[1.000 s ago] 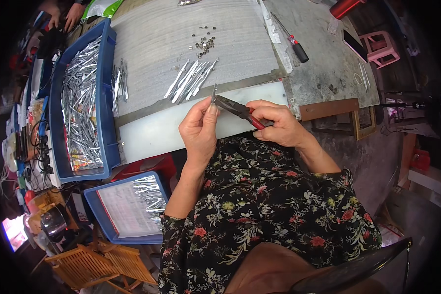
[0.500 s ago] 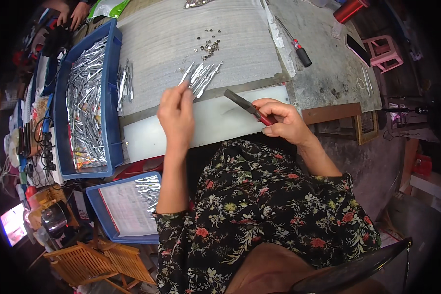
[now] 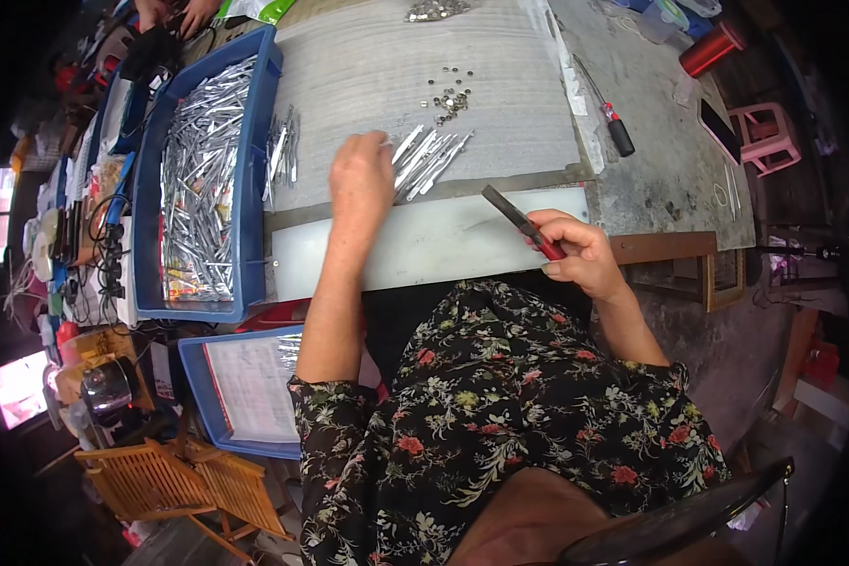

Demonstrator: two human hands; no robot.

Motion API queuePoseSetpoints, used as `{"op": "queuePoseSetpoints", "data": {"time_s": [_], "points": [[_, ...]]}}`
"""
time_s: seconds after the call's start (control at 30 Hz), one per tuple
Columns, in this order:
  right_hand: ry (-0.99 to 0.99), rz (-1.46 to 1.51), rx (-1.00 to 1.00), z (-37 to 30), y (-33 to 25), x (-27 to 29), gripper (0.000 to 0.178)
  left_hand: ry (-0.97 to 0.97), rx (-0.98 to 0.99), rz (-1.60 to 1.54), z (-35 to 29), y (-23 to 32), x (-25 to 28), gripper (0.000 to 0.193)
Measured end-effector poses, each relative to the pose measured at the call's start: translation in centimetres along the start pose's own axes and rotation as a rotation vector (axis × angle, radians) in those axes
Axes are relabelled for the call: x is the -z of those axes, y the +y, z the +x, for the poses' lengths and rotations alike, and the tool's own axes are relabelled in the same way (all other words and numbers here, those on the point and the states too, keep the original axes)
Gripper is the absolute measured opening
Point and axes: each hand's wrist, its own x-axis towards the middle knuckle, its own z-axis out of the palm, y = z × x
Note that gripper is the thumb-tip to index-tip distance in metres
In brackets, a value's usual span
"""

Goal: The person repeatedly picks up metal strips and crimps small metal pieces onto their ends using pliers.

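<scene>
Slatted wooden chair (image 3: 141, 479): near left, below table height.
Small blue tray (image 3: 195, 389): near left, beyond the chair; lined with white sheet, slim metal pieces at its right side, partly hidden by the forearm.
Right hand (image 3: 580, 253): closed round the red handles of the pliers, above the near edge of the table (image 3: 656, 174).
Pliers (image 3: 511, 209): dark-nosed, pointing far and left, over the white board.
White board (image 3: 424, 247): along the table's near edge.
Large blue bin (image 3: 258, 160): left, filled with slim silvery metal pieces.
Left hand (image 3: 360, 174): at the left end of the strip pile, fingers bent; whether they grip a strip cannot be told.
Strip pile (image 3: 431, 162): silvery, slanted side by side on the grey sheet (image 3: 349, 85), beyond the board.
Second strip group (image 3: 283, 156): just right of the bin.
Screwdriver (image 3: 619, 134): right, black-and-red handle.
Round metal bits (image 3: 453, 102): scattered beyond the strip pile.
Red cylinder (image 3: 713, 50): far right.
</scene>
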Motion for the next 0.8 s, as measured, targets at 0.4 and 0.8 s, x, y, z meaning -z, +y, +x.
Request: {"op": "queuePoseSetpoints", "data": {"time_s": [0.4, 0.8], "points": [[0.002, 0.028, 0.027, 0.1, 0.5, 0.1, 0.026, -0.062, 0.265, 0.681, 1.5, -7.9, 3.3, 0.009], [-0.002, -0.001, 0.011, 0.1, 0.0, -0.2, 0.024, 0.153, 0.091, 0.342, 0.3, -5.1, 3.2, 0.013]]}}
